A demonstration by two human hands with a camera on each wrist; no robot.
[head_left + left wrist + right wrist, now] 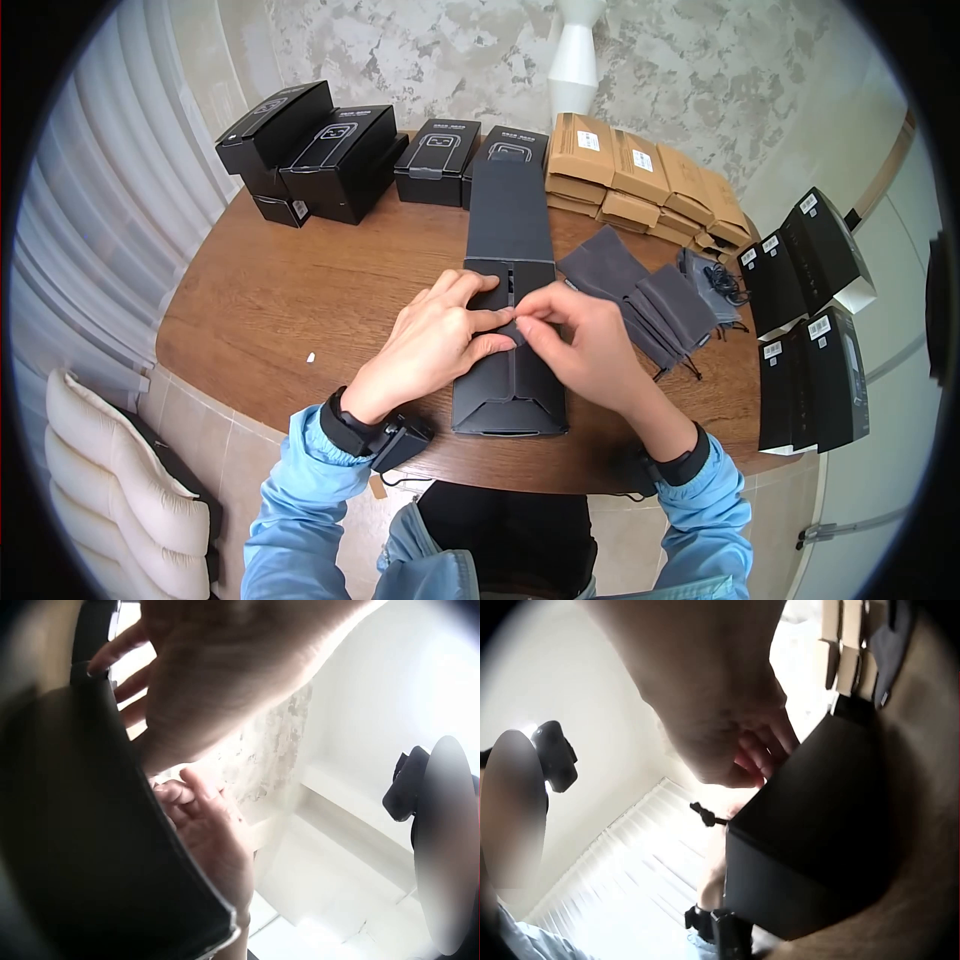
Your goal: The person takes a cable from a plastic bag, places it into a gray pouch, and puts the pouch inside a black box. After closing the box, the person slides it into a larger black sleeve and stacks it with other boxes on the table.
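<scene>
A long black box (510,385) lies on the table, its lid (510,215) folded back toward the far side. Two inner flaps meet along a lengthwise seam, with a dark gap at the far end. My left hand (430,330) rests across the left flap, fingers spread and pressing near the seam. The right hand (575,340) has thumb and index finger curled together at the seam, pinching the right flap's edge. In the right wrist view, that hand (742,742) is above the box, and a knotted dark cord (707,814) juts beside its edge.
Grey drawstring pouches (650,300) lie right of the box. Black boxes (345,160) stand at the back left, brown cartons (610,165) at the back right. More black boxes (815,375) stand along the right edge. A white scrap (311,357) lies at left.
</scene>
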